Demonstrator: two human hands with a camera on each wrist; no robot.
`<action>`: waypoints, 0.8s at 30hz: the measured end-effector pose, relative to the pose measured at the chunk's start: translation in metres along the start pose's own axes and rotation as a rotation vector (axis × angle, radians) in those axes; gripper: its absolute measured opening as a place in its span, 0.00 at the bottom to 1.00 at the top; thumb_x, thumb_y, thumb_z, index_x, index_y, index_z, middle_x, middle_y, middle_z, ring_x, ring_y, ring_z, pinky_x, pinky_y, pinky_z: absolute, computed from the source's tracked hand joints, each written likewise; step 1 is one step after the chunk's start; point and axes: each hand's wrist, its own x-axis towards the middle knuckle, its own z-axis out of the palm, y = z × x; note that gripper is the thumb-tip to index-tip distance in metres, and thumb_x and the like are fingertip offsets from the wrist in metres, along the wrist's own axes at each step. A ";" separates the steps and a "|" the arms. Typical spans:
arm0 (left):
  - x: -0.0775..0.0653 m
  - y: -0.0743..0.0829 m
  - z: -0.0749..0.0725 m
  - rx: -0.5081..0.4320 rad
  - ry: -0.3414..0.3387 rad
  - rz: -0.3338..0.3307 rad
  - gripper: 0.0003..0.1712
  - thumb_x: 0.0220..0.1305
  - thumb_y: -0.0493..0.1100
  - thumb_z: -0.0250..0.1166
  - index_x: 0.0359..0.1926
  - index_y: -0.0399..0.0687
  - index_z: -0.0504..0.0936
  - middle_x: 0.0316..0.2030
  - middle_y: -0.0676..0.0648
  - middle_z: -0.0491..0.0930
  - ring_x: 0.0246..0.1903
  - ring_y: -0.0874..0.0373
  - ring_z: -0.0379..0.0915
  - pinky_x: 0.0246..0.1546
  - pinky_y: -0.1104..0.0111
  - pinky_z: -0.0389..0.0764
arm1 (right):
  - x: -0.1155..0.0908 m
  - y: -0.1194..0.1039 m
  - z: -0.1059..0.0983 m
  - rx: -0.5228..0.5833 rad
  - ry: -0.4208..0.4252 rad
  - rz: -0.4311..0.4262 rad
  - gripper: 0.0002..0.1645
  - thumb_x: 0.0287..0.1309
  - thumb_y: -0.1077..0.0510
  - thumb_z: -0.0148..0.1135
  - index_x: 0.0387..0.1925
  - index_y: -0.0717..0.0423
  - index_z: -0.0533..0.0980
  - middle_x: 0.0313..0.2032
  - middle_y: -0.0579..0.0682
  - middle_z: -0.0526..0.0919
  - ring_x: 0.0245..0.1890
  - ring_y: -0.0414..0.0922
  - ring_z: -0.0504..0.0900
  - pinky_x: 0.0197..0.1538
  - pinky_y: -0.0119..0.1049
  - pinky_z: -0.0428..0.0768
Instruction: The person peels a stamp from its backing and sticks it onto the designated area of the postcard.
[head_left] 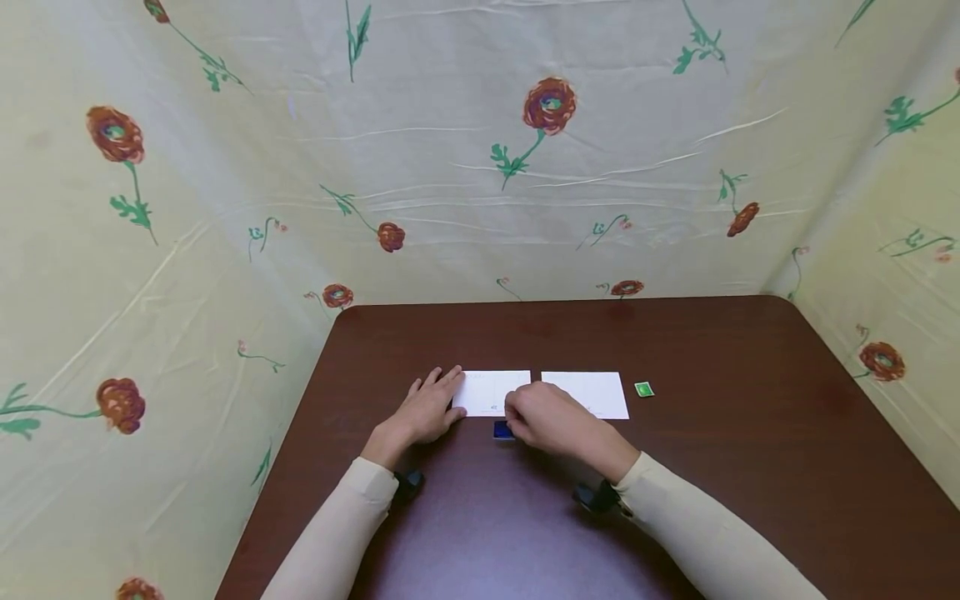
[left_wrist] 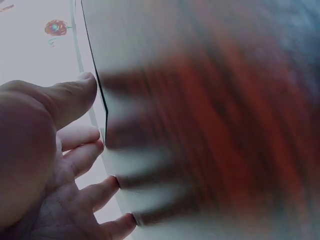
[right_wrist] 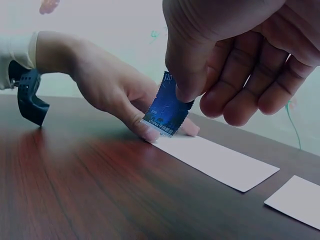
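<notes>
My right hand (head_left: 558, 421) pinches a dark blue postage stamp (right_wrist: 169, 107) between thumb and fingers. The stamp has a perforated edge and hangs tilted, with "CHINA" and "120" printed on it. In the head view this stamp (head_left: 502, 431) shows just below the near edge of the left white card (head_left: 487, 392). My left hand (head_left: 426, 408) rests at that card's left end, its fingers spread and its thumb on the near corner. Seen from the left wrist, the fingertips (left_wrist: 112, 184) touch the tabletop beside the card's edge.
A second white card (head_left: 588, 392) lies to the right of the first, with a narrow gap between them. Farther right is a small green stamp (head_left: 644, 389) on the brown table (head_left: 720, 483). Flower-patterned cloth (head_left: 450, 150) hangs around the table's back and sides.
</notes>
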 end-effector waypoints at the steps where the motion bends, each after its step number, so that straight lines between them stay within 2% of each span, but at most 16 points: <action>1: 0.000 0.000 0.000 -0.004 0.002 0.001 0.40 0.71 0.53 0.61 0.77 0.45 0.58 0.78 0.45 0.53 0.77 0.38 0.46 0.72 0.37 0.49 | 0.000 0.000 0.000 -0.004 0.002 -0.001 0.09 0.55 0.60 0.66 0.22 0.45 0.77 0.19 0.36 0.75 0.21 0.34 0.71 0.28 0.30 0.73; 6: 0.000 0.000 -0.003 -0.048 0.020 0.005 0.40 0.73 0.52 0.58 0.78 0.44 0.55 0.79 0.45 0.51 0.76 0.35 0.48 0.70 0.36 0.52 | 0.002 -0.002 -0.004 -0.004 0.004 0.005 0.08 0.56 0.59 0.66 0.23 0.46 0.78 0.20 0.37 0.77 0.21 0.35 0.72 0.29 0.30 0.74; 11: -0.002 0.003 -0.012 -0.082 0.066 0.044 0.38 0.74 0.52 0.56 0.77 0.42 0.57 0.78 0.43 0.52 0.75 0.34 0.50 0.70 0.39 0.57 | 0.005 -0.003 -0.007 -0.008 0.000 0.021 0.07 0.57 0.58 0.66 0.25 0.47 0.80 0.21 0.38 0.79 0.21 0.35 0.73 0.29 0.30 0.75; 18: -0.005 0.012 -0.027 -0.099 0.121 0.118 0.34 0.76 0.53 0.53 0.75 0.41 0.62 0.74 0.41 0.62 0.74 0.43 0.57 0.72 0.49 0.60 | 0.009 -0.003 -0.013 -0.002 0.011 0.049 0.07 0.58 0.58 0.67 0.24 0.46 0.80 0.21 0.37 0.80 0.21 0.34 0.73 0.28 0.29 0.74; 24: -0.012 0.026 -0.038 -0.194 0.126 0.152 0.33 0.75 0.52 0.55 0.74 0.43 0.63 0.73 0.43 0.64 0.73 0.49 0.60 0.72 0.52 0.62 | 0.012 -0.002 -0.019 -0.004 0.022 0.066 0.07 0.58 0.58 0.67 0.25 0.47 0.81 0.21 0.37 0.79 0.21 0.35 0.73 0.29 0.30 0.74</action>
